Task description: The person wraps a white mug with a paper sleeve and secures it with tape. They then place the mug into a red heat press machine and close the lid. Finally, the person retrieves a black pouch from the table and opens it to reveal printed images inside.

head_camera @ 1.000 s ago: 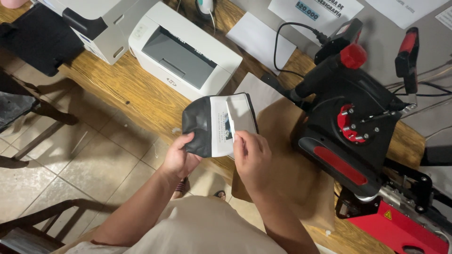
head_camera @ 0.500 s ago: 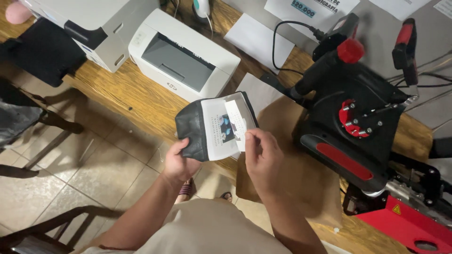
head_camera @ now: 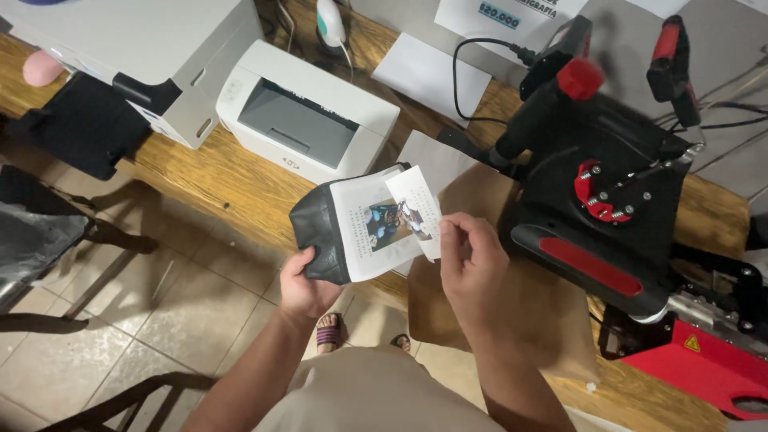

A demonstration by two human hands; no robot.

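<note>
Your left hand (head_camera: 302, 286) grips the black pouch (head_camera: 322, 232) from below; your right hand (head_camera: 474, 264) pinches the printed sheet (head_camera: 376, 228) laid on it; heat press (head_camera: 608, 192) just right.

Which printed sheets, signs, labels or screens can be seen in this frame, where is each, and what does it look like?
Printed sheet: white, small dark picture in the middle, lying on a black pouch gripped by the left hand.
Backing sheet: white, peeled up at the right hand.
Sign: white paper with blue lettering, top centre.
Warning label: yellow triangle on the red press base.
No screens show.
</note>
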